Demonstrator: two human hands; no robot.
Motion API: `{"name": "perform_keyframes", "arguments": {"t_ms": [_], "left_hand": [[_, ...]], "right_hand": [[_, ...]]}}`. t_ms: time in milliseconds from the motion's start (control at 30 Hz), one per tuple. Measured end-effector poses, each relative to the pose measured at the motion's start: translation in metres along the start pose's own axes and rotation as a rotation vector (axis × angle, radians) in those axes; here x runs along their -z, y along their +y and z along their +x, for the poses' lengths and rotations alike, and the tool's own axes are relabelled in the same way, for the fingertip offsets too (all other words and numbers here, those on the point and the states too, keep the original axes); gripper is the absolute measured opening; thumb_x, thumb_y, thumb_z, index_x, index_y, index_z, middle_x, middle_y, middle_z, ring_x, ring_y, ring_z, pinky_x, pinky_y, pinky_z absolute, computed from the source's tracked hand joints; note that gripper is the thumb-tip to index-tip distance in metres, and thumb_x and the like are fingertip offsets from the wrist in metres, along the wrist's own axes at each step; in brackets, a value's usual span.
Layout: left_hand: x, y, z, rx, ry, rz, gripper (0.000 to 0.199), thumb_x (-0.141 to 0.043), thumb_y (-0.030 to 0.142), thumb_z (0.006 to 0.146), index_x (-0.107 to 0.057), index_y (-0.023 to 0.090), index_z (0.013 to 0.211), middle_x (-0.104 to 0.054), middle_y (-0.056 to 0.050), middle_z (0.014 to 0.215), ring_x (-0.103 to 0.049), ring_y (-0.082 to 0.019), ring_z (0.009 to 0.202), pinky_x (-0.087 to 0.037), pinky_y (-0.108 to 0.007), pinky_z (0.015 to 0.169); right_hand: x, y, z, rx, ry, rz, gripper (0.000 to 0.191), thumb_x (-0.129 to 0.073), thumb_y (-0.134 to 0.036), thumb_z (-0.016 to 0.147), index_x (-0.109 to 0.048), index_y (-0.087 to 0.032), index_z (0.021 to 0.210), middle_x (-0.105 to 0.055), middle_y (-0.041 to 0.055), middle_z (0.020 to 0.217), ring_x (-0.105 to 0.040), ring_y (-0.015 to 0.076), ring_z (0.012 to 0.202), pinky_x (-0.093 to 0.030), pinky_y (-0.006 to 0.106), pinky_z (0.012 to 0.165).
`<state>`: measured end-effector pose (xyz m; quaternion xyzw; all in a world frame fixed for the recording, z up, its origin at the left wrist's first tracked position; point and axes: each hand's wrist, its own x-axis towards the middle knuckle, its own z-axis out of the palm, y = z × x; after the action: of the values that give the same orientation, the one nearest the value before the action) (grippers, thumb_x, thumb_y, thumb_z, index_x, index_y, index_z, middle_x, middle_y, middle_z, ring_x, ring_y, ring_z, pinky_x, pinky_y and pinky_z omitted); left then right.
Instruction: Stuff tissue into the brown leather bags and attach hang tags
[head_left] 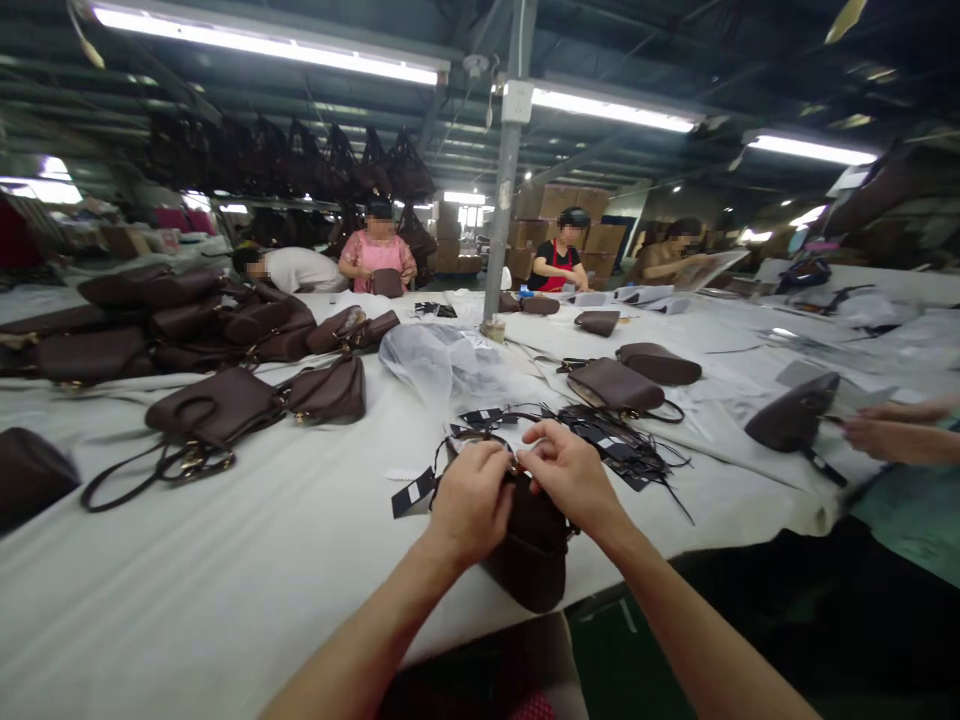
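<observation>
A dark brown bag (529,560) rests at the table's front edge, under both hands. My left hand (471,500) is closed on the bag's upper part, its fingers curled near the opening. My right hand (566,475) pinches at the top of the bag beside the left fingertips; the small piece between its fingers is too small to make out. A black tag with a white label (412,494) lies left of my left hand. Behind the right hand, a pile of black tags with cords (619,445) is spread on the table.
Brown bags (214,405) lie at the left before a large heap (187,320). Clear plastic (442,360) lies ahead by a grey post (504,200). More bags (619,385) are at right. Another person's hands (896,430) hold a bag there; several people are across the table.
</observation>
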<state>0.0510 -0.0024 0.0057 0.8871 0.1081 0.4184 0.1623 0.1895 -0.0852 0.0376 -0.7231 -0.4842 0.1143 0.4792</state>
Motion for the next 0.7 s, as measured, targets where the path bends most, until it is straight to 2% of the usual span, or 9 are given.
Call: {"name": "perform_keyframes", "arguments": {"t_ms": [67, 133, 267, 400, 500, 567, 600, 633, 700], "left_hand": [[-0.013, 0.009, 0.0, 0.025, -0.047, 0.002, 0.02, -0.046, 0.011, 0.086, -0.061, 0.016, 0.099, -0.063, -0.012, 0.103, -0.055, -0.025, 0.096, -0.048, -0.041, 0.087], [-0.019, 0.012, 0.001, 0.08, -0.028, -0.043, 0.022, -0.044, 0.009, 0.086, -0.062, 0.018, 0.093, -0.064, -0.01, 0.098, -0.055, -0.023, 0.093, -0.048, -0.04, 0.085], [-0.017, 0.011, -0.001, 0.109, -0.028, -0.112, 0.024, -0.051, 0.006, 0.074, -0.063, 0.017, 0.092, -0.061, -0.009, 0.097, -0.054, -0.024, 0.092, -0.047, -0.039, 0.084], [-0.019, 0.009, -0.006, 0.105, 0.042, -0.135, 0.027, -0.047, 0.004, 0.076, -0.065, 0.018, 0.09, -0.063, -0.008, 0.091, -0.055, -0.022, 0.089, -0.047, -0.038, 0.08], [-0.026, 0.006, -0.012, 0.082, 0.111, -0.103, 0.025, -0.047, 0.008, 0.083, -0.067, 0.018, 0.093, -0.065, -0.008, 0.09, -0.056, -0.022, 0.087, -0.048, -0.037, 0.079], [-0.029, 0.005, -0.016, 0.051, 0.157, -0.065, 0.024, -0.046, 0.012, 0.09, -0.068, 0.017, 0.095, -0.066, -0.008, 0.089, -0.057, -0.02, 0.085, -0.049, -0.036, 0.078], [-0.03, 0.004, -0.018, 0.038, 0.173, -0.046, 0.024, -0.045, 0.014, 0.092, -0.068, 0.017, 0.096, -0.067, -0.008, 0.089, -0.058, -0.02, 0.084, -0.05, -0.035, 0.077], [-0.03, 0.004, -0.02, 0.03, 0.183, -0.028, 0.025, -0.044, 0.015, 0.094, -0.068, 0.017, 0.097, -0.068, -0.008, 0.089, -0.058, -0.019, 0.084, -0.05, -0.034, 0.078], [-0.029, 0.004, -0.023, 0.025, 0.183, 0.02, 0.027, -0.041, 0.016, 0.096, -0.068, 0.017, 0.098, -0.069, -0.008, 0.091, -0.059, -0.019, 0.085, -0.049, -0.034, 0.078]], "right_hand": [[-0.002, 0.005, -0.013, 0.098, 0.068, -0.12, 0.015, -0.053, -0.033, 0.082, -0.058, -0.022, 0.092, -0.07, 0.0002, 0.069, -0.066, 0.0172, 0.057, -0.046, 0.025, 0.055], [-0.004, 0.009, -0.025, 0.219, 0.107, -0.276, 0.017, -0.049, -0.032, 0.087, -0.061, -0.022, 0.094, -0.073, 0.003, 0.078, -0.068, 0.0188, 0.066, -0.045, 0.026, 0.059], [-0.01, 0.009, -0.035, 0.415, 0.144, -0.523, 0.027, -0.04, -0.029, 0.094, -0.065, -0.021, 0.09, -0.07, 0.0038, 0.07, -0.065, 0.0184, 0.062, -0.039, 0.026, 0.056], [-0.014, 0.005, -0.042, 0.535, 0.142, -0.562, 0.03, -0.037, -0.024, 0.096, -0.067, -0.02, 0.096, -0.072, 0.0047, 0.076, -0.065, 0.0168, 0.064, -0.042, 0.025, 0.06], [-0.013, 0.006, -0.057, 0.636, 0.22, -0.587, 0.027, -0.04, -0.019, 0.095, -0.066, -0.02, 0.102, -0.074, 0.0091, 0.095, -0.068, 0.0204, 0.083, -0.046, 0.03, 0.077], [-0.01, 0.012, -0.07, 0.595, 0.358, -0.584, 0.021, -0.051, -0.024, 0.092, -0.064, -0.021, 0.107, -0.068, 0.0134, 0.115, -0.062, 0.0286, 0.106, -0.044, 0.041, 0.092], [-0.01, 0.017, -0.075, 0.52, 0.424, -0.545, 0.027, -0.059, -0.031, 0.088, -0.061, -0.021, 0.113, -0.063, 0.0155, 0.124, -0.057, 0.0327, 0.115, -0.042, 0.046, 0.095], [-0.009, 0.022, -0.079, 0.422, 0.466, -0.466, 0.043, -0.065, -0.038, 0.083, -0.056, -0.02, 0.121, -0.059, 0.0174, 0.128, -0.055, 0.0351, 0.117, -0.043, 0.048, 0.094], [-0.012, 0.035, -0.084, 0.201, 0.44, -0.225, 0.071, -0.071, -0.05, 0.075, -0.044, -0.018, 0.132, -0.06, 0.018, 0.122, -0.06, 0.0331, 0.108, -0.051, 0.045, 0.085]]}}
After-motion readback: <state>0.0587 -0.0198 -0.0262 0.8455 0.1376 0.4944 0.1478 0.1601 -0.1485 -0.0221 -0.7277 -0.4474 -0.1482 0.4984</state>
